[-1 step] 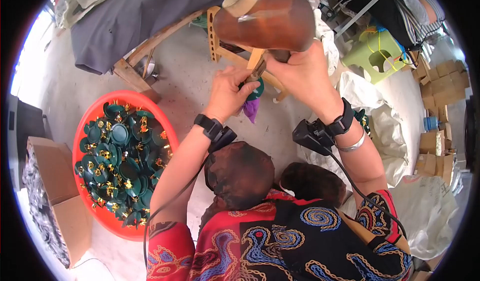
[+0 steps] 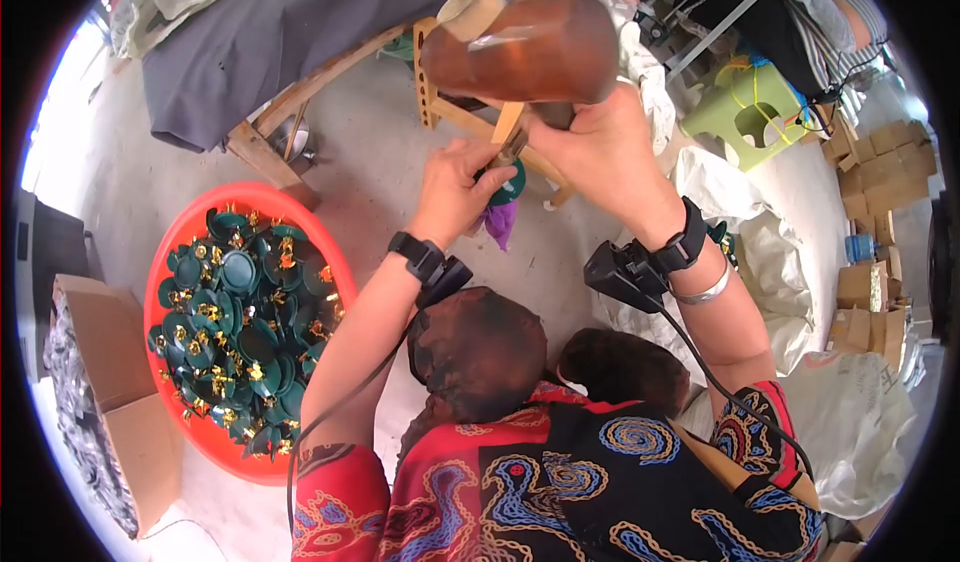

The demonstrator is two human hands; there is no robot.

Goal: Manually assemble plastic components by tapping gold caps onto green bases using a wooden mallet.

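Note:
My left hand [image 2: 455,184] is closed, thumb and fingers pinching a small narrow brownish piece [image 2: 512,147]. Just below its fingertips are a dark green round part [image 2: 508,184] and a bit of purple cloth [image 2: 501,224]; how they join the piece is hidden. My right hand [image 2: 600,147] is closed beside it, thumb toward the same piece, under a large glossy brown rounded object [image 2: 525,50] with a pale disc [image 2: 472,12] at its upper left. What the right fingers grip is mostly hidden.
On the left stands a red basin [image 2: 160,252] full of dark green discs with gold-coloured metal fittings. A cardboard box [image 2: 140,442] is beside it. Ahead are a wooden frame [image 2: 427,82] and a cloth-covered table [image 2: 260,52]; a green stool [image 2: 735,112] and white sacks [image 2: 780,262] lie to the right.
The glossy brown object and my right hand have shifted slightly left. My left hand keeps nearly the same place and pinch.

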